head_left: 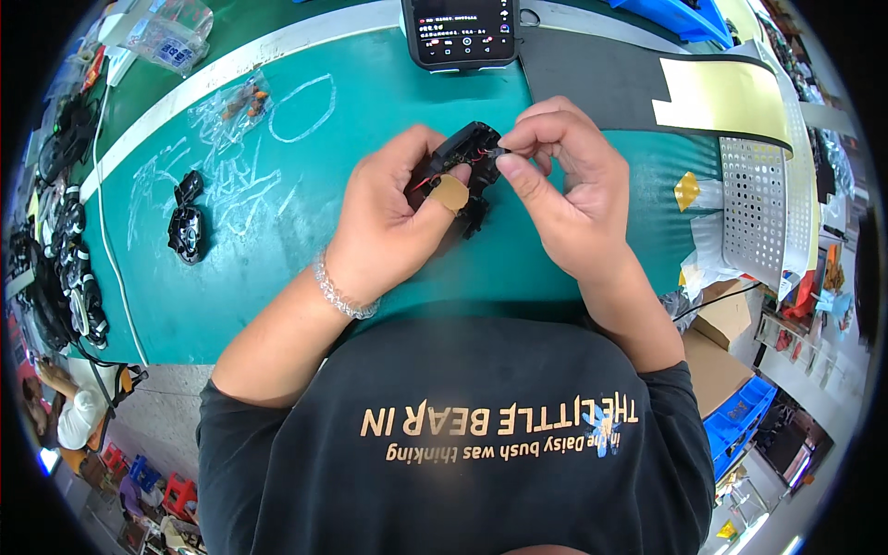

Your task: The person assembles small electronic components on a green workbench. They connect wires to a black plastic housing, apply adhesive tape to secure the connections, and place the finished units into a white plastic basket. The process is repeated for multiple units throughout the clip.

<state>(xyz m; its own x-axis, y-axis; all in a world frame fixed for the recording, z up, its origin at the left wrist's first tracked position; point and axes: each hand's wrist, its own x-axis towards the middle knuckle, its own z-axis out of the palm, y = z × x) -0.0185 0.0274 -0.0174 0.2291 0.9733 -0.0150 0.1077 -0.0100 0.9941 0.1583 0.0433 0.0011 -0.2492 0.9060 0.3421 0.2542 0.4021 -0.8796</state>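
My left hand (393, 190) is closed round a black plastic housing (469, 139) that is open on its inner side, with thin red wires (483, 154) showing inside. A tan bandage or tape (450, 195) wraps the left thumb, which presses on the housing. At the housing's right edge, my right hand (569, 176) pinches thumb and forefinger together on something small and dark beside the wires; its kind is hidden. A further black part (475, 215) hangs below the housing, partly covered by the left hand.
Left on the green table mat (305, 213) lie two black shell parts (187, 231) and a clear bag of orange-and-dark small parts (245, 102). A phone (461, 32) stands at the back. Black assemblies (69, 213) and a cable line the left edge; a perforated metal tray (754, 213) stands right.
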